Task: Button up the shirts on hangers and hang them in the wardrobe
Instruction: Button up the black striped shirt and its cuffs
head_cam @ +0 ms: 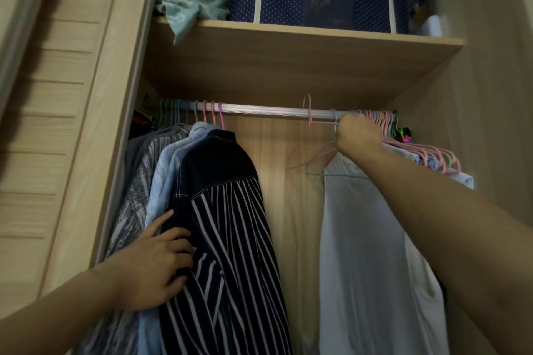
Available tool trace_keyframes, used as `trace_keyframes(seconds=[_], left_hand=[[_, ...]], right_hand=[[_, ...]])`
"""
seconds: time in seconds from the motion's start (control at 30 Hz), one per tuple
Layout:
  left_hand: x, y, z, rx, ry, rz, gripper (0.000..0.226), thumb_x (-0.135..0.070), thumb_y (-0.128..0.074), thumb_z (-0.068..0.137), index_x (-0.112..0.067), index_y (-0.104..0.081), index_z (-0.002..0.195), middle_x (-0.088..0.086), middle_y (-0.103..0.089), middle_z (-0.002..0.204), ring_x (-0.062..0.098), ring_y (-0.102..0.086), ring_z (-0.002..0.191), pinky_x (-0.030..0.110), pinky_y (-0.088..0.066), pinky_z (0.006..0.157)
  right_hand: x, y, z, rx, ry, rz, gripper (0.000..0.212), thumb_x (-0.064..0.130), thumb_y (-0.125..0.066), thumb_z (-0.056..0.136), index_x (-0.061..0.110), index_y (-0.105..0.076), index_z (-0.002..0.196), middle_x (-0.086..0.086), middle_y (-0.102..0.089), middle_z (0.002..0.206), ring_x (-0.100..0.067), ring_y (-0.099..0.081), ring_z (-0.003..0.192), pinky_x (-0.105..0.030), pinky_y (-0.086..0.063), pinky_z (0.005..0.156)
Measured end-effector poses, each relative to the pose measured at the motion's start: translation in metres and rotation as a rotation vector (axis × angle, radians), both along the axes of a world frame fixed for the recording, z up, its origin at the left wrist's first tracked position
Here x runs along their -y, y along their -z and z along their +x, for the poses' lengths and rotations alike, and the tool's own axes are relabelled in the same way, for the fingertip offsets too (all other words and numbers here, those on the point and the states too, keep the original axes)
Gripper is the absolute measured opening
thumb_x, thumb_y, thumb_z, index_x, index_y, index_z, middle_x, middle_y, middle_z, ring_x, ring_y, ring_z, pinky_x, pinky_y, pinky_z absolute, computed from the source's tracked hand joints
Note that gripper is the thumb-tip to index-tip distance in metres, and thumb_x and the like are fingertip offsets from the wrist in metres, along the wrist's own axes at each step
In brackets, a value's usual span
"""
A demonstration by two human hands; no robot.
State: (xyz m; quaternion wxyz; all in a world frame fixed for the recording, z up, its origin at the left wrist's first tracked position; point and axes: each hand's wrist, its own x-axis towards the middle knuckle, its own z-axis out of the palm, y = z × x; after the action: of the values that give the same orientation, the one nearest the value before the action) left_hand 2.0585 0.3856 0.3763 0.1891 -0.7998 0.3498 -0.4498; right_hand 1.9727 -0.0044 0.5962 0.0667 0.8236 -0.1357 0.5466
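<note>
Closest to the camera, the right forearm runs up from the lower right to the right hand, whose fingers are curled round the neck of a thin pale-blue wire hanger just under the silver metal wardrobe rail. An empty pink wire hanger juts from the same fist, its hook riding up above the rail. A white sleeveless garment hangs below that hand — whether it sits on the blue hanger is hard to tell.

The left hand lies with fingers spread and slightly bent against the navy shirt with white stripes, seemingly pressing it and the pale shirts behind it leftward to keep a gap open.

That gap is the working room: bare rail and wood back panel between the striped shirt and the white garment. Bunched pink and blue hangers crowd the right end, and the wooden shelf sits close above, so hooks likely have little lift clearance.
</note>
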Motion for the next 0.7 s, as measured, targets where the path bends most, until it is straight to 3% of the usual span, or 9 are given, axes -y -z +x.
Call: trace_keyframes(seconds=[0.1,0.3,0.43,0.5,0.6,0.7], left_hand=[[0.001,0.001,-0.002,0.003,-0.012,-0.011,0.023,-0.057,-0.054,0.086,-0.047,-0.074,0.092,-0.028,-0.067,0.109,0.008,-0.060,0.121,0.051,-0.003,0.121],[0.005,0.003,-0.008,-0.075,-0.105,0.011,0.043,-0.055,-0.040,0.091,-0.039,-0.078,0.101,-0.016,-0.070,0.116,0.016,-0.054,0.130,0.057,0.004,0.122],[0.024,-0.003,-0.024,-0.141,-0.225,0.038,0.046,-0.054,-0.034,0.100,-0.040,-0.068,0.127,-0.014,-0.056,0.138,0.017,-0.032,0.145,0.055,0.027,0.116],[0.033,-0.008,-0.038,-0.185,-0.274,0.029,0.044,-0.052,-0.032,0.103,-0.040,-0.064,0.131,-0.012,-0.053,0.140,0.017,-0.029,0.146,0.057,0.024,0.117],[0.039,-0.007,-0.052,-0.207,-0.330,0.047,0.045,-0.051,-0.032,0.104,-0.038,-0.059,0.137,-0.010,-0.050,0.143,0.019,-0.028,0.147,0.059,0.016,0.120],[0.036,-0.011,-0.064,-0.254,-0.389,0.033,0.046,-0.053,-0.034,0.104,-0.038,-0.052,0.143,-0.008,-0.044,0.151,0.020,-0.022,0.150,0.056,0.009,0.123]], right_hand=[[-0.013,0.005,0.004,0.007,-0.097,0.136,0.030,0.007,-0.051,0.093,-0.001,-0.062,0.119,-0.025,-0.062,0.122,-0.044,-0.062,0.112,-0.047,-0.052,0.089],[-0.015,0.081,0.002,0.109,-0.247,0.346,0.022,0.008,-0.051,0.098,0.005,-0.059,0.118,-0.022,-0.066,0.112,-0.044,-0.064,0.103,-0.052,-0.056,0.087],[-0.002,0.087,-0.012,0.132,-0.318,0.392,0.025,0.005,-0.062,0.090,0.003,-0.058,0.114,-0.026,-0.066,0.108,-0.047,-0.065,0.099,-0.056,-0.057,0.084],[-0.002,0.081,-0.016,0.038,-0.377,0.485,0.026,0.010,-0.060,0.089,0.001,-0.061,0.113,-0.028,-0.066,0.111,-0.046,-0.066,0.104,-0.055,-0.057,0.088],[-0.008,0.086,-0.020,-0.074,-0.496,0.648,0.038,0.027,-0.045,0.104,-0.001,-0.058,0.127,-0.028,-0.059,0.128,-0.046,-0.059,0.116,-0.053,-0.053,0.097],[-0.013,0.093,-0.022,-0.168,-0.703,0.908,0.057,0.048,-0.038,0.105,0.007,-0.048,0.144,-0.016,-0.052,0.142,-0.035,-0.058,0.118,-0.047,-0.057,0.089]])
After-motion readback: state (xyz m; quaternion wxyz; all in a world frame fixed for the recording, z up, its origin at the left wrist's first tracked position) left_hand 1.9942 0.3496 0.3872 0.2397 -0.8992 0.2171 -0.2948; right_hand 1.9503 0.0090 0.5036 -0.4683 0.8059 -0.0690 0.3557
